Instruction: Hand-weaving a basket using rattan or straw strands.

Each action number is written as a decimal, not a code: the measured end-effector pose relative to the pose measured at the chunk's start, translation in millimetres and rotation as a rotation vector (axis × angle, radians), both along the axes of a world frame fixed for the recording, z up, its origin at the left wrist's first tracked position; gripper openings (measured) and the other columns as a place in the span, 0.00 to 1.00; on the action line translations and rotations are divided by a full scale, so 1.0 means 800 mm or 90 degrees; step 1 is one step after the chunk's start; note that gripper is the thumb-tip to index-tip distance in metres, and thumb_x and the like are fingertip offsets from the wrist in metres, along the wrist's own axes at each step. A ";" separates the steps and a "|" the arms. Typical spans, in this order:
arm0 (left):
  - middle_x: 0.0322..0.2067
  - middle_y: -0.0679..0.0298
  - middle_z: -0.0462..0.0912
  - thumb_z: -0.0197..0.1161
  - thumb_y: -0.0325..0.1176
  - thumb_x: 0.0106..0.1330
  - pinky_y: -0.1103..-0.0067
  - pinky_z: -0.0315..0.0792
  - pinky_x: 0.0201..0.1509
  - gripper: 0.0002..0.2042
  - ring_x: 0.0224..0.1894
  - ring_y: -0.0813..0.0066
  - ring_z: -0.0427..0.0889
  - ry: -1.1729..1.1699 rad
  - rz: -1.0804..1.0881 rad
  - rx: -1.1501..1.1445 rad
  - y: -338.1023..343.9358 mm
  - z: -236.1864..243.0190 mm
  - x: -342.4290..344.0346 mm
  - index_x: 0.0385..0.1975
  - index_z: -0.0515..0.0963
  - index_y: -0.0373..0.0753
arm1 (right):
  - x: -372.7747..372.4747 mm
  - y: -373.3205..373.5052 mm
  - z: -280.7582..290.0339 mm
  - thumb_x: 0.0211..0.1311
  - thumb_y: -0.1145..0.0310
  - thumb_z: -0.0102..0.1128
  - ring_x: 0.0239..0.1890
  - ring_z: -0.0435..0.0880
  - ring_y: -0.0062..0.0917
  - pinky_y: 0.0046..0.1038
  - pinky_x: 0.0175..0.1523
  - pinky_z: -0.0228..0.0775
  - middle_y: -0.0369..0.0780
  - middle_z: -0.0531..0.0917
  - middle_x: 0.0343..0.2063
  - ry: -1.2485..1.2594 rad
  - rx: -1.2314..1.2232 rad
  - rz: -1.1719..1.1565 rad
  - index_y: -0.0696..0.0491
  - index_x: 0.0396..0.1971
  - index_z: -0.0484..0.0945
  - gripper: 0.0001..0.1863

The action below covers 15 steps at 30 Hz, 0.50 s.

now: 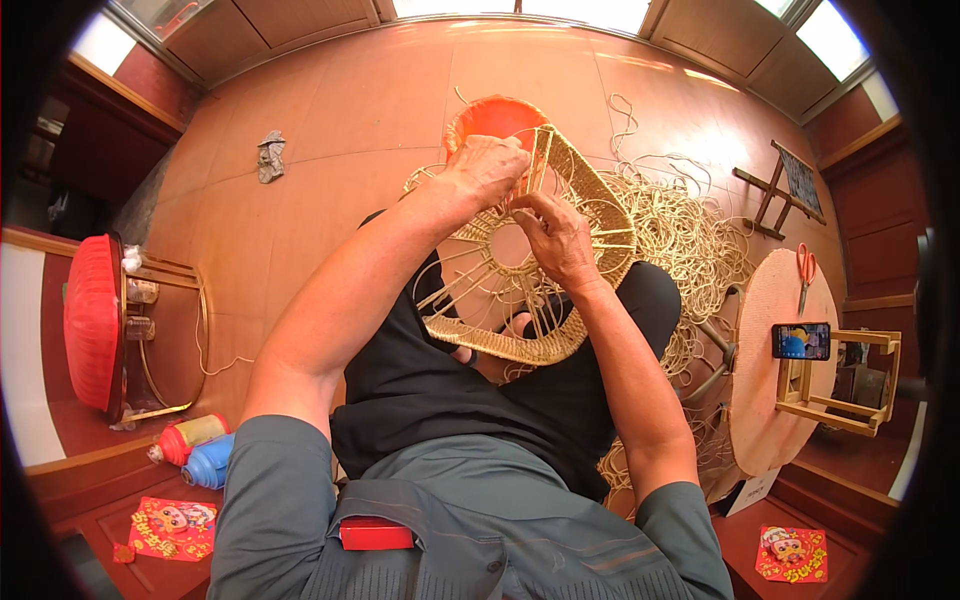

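Note:
A woven straw-coloured frame (622,235) with spokes of cord round a central ring rests across my legs. My left hand (483,165) is closed on cord strands at the upper part of the frame, in front of a red bucket (495,108). Just below and to the right, my right hand (555,238) has its fingers bent and pinched on strands between ring and rim; its fingertips are partly hidden. A large tangled heap of pale cord (690,240) lies beside the frame on the right.
Right: a round board (760,420) with scissors (805,270), phone (800,340) and wooden stand (880,400); a folded stool (775,190). Left: a red padded stool (90,325), red (200,433) and blue (208,463) flasks. A crumpled scrap (270,157) lies on the floor (330,120).

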<state>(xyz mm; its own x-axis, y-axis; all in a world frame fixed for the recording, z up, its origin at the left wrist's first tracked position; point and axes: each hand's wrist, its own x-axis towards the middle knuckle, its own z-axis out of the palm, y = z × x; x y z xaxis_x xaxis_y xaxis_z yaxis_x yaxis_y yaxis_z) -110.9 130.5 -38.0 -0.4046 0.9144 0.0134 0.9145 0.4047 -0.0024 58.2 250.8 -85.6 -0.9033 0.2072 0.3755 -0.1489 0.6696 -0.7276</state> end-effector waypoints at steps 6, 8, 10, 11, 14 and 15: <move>0.43 0.58 0.88 0.66 0.32 0.75 0.59 0.80 0.53 0.04 0.46 0.51 0.88 0.044 0.062 0.407 -0.029 0.018 0.032 0.41 0.83 0.40 | 0.004 0.007 -0.008 0.75 0.65 0.68 0.42 0.87 0.42 0.44 0.51 0.79 0.41 0.87 0.36 -0.013 0.079 -0.010 0.47 0.46 0.88 0.06; 0.48 0.56 0.90 0.64 0.30 0.76 0.63 0.81 0.48 0.06 0.43 0.60 0.90 -0.083 0.109 0.463 -0.053 0.017 0.065 0.46 0.84 0.38 | 0.003 0.008 -0.009 0.76 0.64 0.66 0.45 0.87 0.42 0.44 0.53 0.79 0.42 0.86 0.38 -0.023 0.109 -0.007 0.46 0.46 0.88 0.07; 0.54 0.52 0.90 0.60 0.28 0.79 0.69 0.83 0.44 0.14 0.39 0.70 0.90 -0.479 0.338 0.488 -0.077 0.024 0.109 0.61 0.81 0.36 | 0.002 0.007 -0.007 0.75 0.62 0.66 0.46 0.87 0.42 0.45 0.54 0.79 0.42 0.86 0.38 -0.044 0.101 -0.011 0.46 0.47 0.88 0.08; 0.54 0.52 0.90 0.60 0.28 0.79 0.69 0.83 0.44 0.14 0.39 0.70 0.90 -0.479 0.338 0.488 -0.084 0.017 0.130 0.61 0.81 0.36 | 0.001 0.006 -0.007 0.74 0.61 0.66 0.47 0.86 0.42 0.46 0.55 0.79 0.42 0.86 0.38 -0.067 0.098 -0.014 0.46 0.48 0.88 0.09; 0.58 0.43 0.88 0.57 0.25 0.78 0.65 0.84 0.48 0.26 0.37 0.57 0.92 -0.658 0.391 0.550 -0.091 -0.019 0.182 0.75 0.67 0.35 | -0.001 0.002 -0.001 0.69 0.58 0.69 0.48 0.87 0.43 0.47 0.56 0.79 0.42 0.86 0.39 -0.113 0.117 -0.025 0.45 0.47 0.88 0.12; 0.61 0.43 0.86 0.56 0.25 0.79 0.69 0.86 0.46 0.29 0.37 0.65 0.92 -0.625 0.367 0.557 -0.090 -0.031 0.194 0.79 0.61 0.37 | -0.001 0.000 0.002 0.69 0.58 0.69 0.48 0.87 0.43 0.47 0.56 0.79 0.42 0.86 0.39 -0.112 0.118 -0.023 0.45 0.47 0.88 0.12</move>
